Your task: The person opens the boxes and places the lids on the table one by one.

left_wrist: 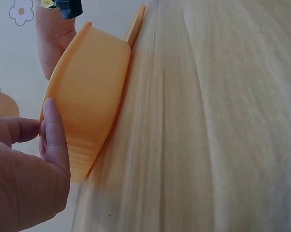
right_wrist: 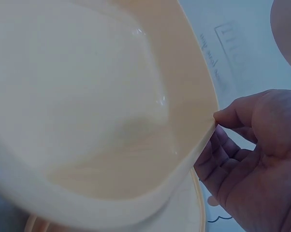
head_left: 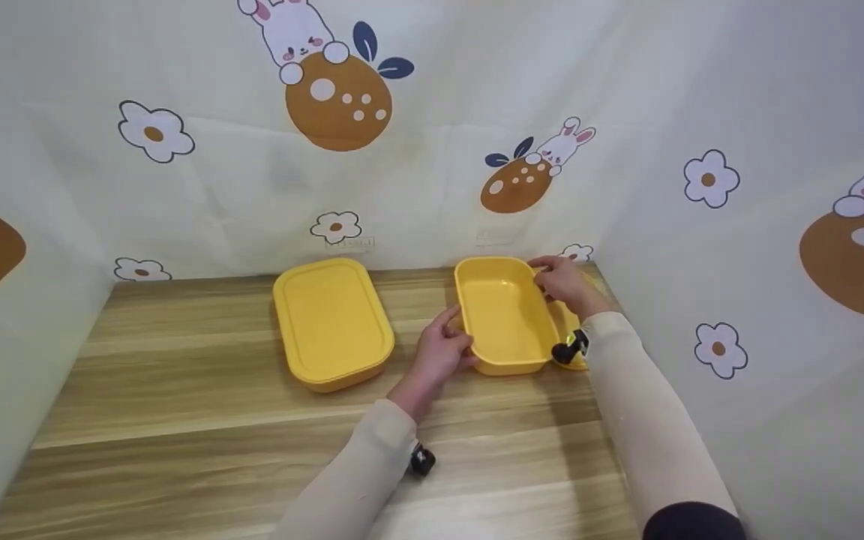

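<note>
The open box [head_left: 507, 319], apparently on the table [head_left: 199, 450], should be light, stiff, a little slippery; best hold is the rim [head_left: 511, 365]. Right hand [head_left: 568, 286] pinches it; left hand [head_left: 438, 354] grips the opposite side.

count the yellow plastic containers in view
2: one lidded yellow rectangular plastic container at left on the wood-grain table; one open yellow rectangular plastic container held between left hand and right hand. The partly hidden flat yellow piece at right looks like a lid.
</note>
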`<state>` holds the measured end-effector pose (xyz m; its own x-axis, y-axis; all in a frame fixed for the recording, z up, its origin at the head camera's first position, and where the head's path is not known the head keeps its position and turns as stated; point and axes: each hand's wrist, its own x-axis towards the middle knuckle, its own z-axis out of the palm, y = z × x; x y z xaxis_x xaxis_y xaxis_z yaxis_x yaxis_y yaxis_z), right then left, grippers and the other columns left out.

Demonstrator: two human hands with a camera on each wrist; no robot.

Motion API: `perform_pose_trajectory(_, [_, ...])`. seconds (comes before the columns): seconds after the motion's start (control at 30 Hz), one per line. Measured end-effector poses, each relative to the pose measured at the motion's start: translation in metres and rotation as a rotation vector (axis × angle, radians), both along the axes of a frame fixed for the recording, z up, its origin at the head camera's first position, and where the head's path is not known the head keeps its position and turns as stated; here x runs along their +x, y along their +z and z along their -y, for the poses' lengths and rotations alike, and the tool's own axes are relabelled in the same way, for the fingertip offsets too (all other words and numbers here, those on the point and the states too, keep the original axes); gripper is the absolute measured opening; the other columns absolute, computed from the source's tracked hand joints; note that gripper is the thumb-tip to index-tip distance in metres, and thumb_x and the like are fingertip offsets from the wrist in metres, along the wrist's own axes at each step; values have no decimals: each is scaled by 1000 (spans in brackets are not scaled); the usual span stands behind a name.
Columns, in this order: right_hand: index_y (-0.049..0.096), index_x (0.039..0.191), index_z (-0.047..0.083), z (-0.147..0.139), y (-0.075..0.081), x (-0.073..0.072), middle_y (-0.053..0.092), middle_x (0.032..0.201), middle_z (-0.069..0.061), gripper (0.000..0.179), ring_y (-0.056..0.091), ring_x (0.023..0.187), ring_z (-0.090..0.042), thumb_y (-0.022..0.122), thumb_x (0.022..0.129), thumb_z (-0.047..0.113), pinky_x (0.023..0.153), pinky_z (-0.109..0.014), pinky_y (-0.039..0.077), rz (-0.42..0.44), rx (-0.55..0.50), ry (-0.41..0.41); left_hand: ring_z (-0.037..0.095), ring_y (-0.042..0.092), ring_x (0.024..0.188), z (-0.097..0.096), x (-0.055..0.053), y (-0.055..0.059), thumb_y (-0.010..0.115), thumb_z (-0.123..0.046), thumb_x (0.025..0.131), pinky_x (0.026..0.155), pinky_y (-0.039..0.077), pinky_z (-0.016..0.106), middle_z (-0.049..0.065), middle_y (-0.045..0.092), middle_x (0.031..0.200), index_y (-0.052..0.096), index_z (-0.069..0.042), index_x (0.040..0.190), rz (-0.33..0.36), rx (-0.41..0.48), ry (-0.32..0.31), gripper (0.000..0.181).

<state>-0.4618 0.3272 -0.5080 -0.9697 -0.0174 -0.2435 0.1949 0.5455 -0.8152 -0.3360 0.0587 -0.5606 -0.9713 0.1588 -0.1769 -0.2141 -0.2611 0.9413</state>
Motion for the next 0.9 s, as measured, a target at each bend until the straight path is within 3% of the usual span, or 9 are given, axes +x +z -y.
perform_pose_trajectory(0.4, [59,156,5,0,-3,6,65,140,-18,47,64,112,-31,53,108,6,94,-40,60,-19,-44,0,14,59,80,-2,1,-3,62,12,98,68,65,30,4,46,101,46,-8,168,-16,-3,11,74])
perform_pose_trajectory(0.6, [62,153,7,2,-5,8,66,137,-16,47,65,105,-26,53,107,6,85,-32,61,-50,-36,-13,14,59,79,-1,1,-4,62,12,98,68,65,29,4,46,102,46,-7,167,-22,-12,11,73])
perform_pose_trajectory(0.73, [60,154,6,2,-5,10,65,130,-16,46,64,96,-24,52,108,7,79,-28,58,-65,-13,-5,14,62,79,0,1,-5,63,10,101,69,65,30,5,50,100,48,-2,164,-39,-14,17,66])
perform_pose_trajectory(0.9, [59,153,5,0,-2,11,65,126,-16,44,64,95,-25,54,109,9,79,-30,59,-51,11,-1,16,67,77,0,1,-8,66,7,104,69,66,32,7,59,98,54,7,153,-39,-10,28,50])
